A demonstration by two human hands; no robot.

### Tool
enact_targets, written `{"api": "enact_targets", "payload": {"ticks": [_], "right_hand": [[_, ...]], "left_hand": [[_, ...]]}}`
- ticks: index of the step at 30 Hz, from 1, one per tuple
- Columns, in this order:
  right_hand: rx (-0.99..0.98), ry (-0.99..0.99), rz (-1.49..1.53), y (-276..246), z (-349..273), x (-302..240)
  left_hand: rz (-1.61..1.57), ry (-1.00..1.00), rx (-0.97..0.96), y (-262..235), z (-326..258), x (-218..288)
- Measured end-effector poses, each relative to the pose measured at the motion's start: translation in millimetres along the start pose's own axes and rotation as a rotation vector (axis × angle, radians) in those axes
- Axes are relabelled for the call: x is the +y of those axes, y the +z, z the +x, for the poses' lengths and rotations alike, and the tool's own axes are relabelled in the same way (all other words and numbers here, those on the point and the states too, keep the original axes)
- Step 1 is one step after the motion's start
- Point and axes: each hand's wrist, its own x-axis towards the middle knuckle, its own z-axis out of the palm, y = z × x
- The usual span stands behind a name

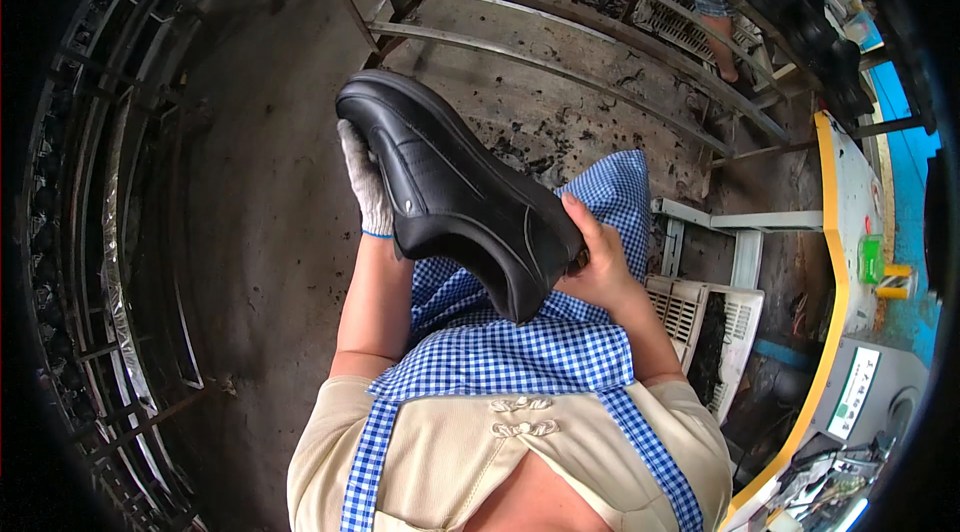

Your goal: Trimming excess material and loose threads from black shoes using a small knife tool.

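Observation:
A black leather shoe (455,177) is held up in front of my chest, toe to the upper left and heel to the lower right. My left hand (362,177), in a whitish knitted glove with a blue cuff edge, supports it along the toe side; most of those fingers are behind the shoe. Bare, my right hand (603,262) grips the heel end, thumb up along the sole edge. A small dark brownish thing shows between that hand and the heel, too little of it visible to name. Below the shoe hangs my blue-and-white checked apron (500,357).
Metal rails of a rack (540,57) cross ahead, with another rack (120,262) on the left. At right stands a yellow-edged workbench (835,262) with a green item (870,258). A vented plastic crate (735,332) sits beneath. Another person's leg (720,42) shows beyond the rails.

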Motion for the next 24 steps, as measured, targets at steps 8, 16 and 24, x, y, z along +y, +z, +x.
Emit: {"api": "enact_targets", "payload": {"ticks": [8, 16, 24], "right_hand": [[0.167, 0.245, 0.753, -23, 11, -5], [-0.104, 0.125, 0.276, -41, 20, -5], [-0.152, -0.057, 0.164, -12, 60, -12]], "left_hand": [[0.413, -0.188, -0.032, -46, 5, -5], [0.384, -0.034, 0.041, -49, 11, -3], [0.322, -0.073, -0.142, -32, -7, -17]]}}
